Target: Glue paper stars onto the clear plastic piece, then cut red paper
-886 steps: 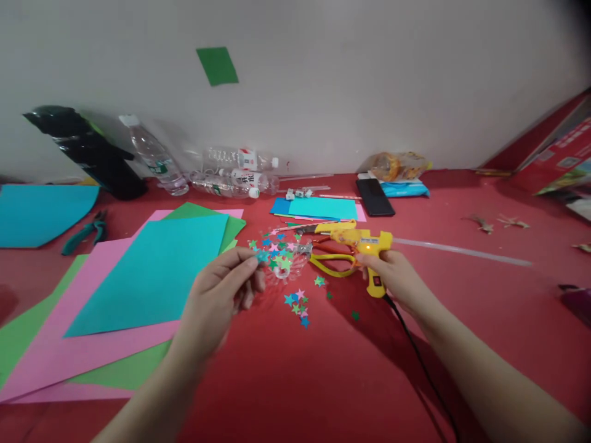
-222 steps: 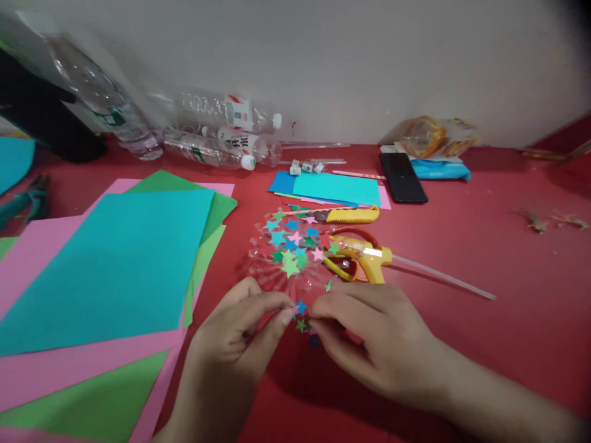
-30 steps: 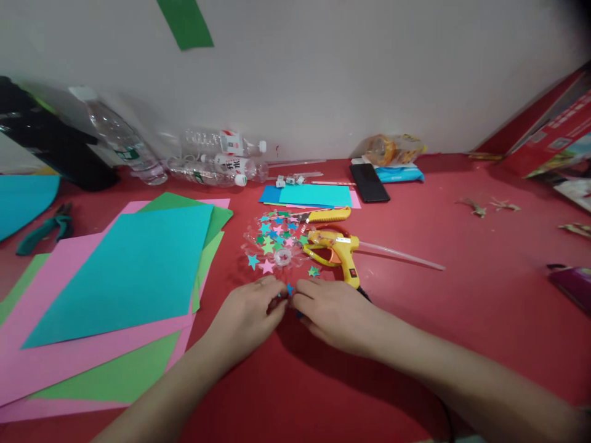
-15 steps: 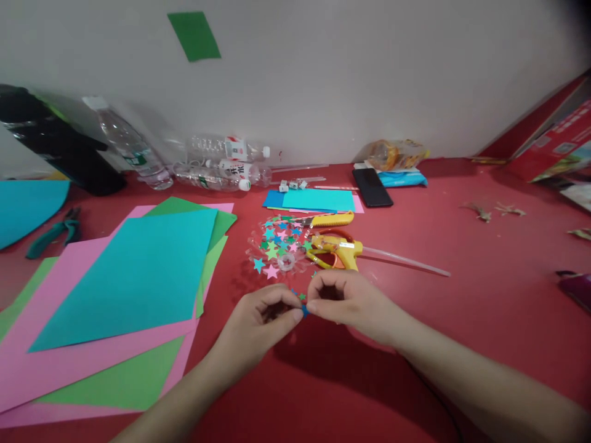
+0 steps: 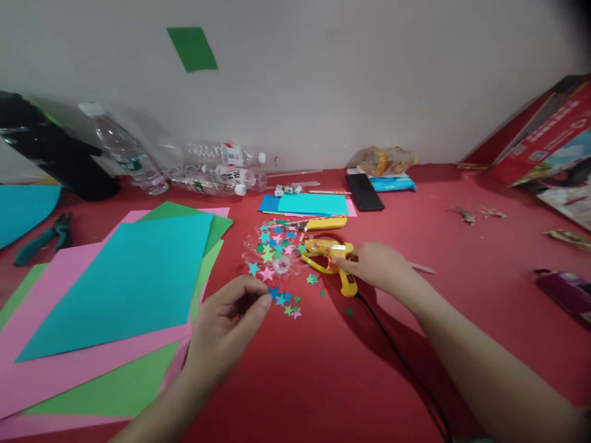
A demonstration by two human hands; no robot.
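My left hand (image 5: 228, 323) pinches a small blue paper star (image 5: 274, 293) between thumb and fingertips. With fingers closed about its grip, my right hand (image 5: 385, 267) has hold of a yellow hot glue gun (image 5: 349, 284), which lies on the table. A clear glue stick (image 5: 422, 268) shows beyond the right wrist. Left of the gun is a clear plastic piece (image 5: 282, 265), cut like a bottle bottom, with many coloured paper stars on it. Loose stars (image 5: 296, 313) lie below it on the red table. Yellow-handled scissors (image 5: 314, 264) are partly hidden beneath the gun.
Coloured paper sheets (image 5: 124, 283) and pliers (image 5: 44, 240) lie left. Plastic bottles (image 5: 217, 178) and a black flask (image 5: 50, 147) line the wall. A box cutter (image 5: 325, 223), a phone (image 5: 364, 191) and paper strips (image 5: 314, 203) lie behind. The gun's black cord (image 5: 401, 351) runs toward me.
My right hand has left the blue star and moved right and up onto the glue gun. The left hand has drawn left with the star, uncovering loose stars on the table.
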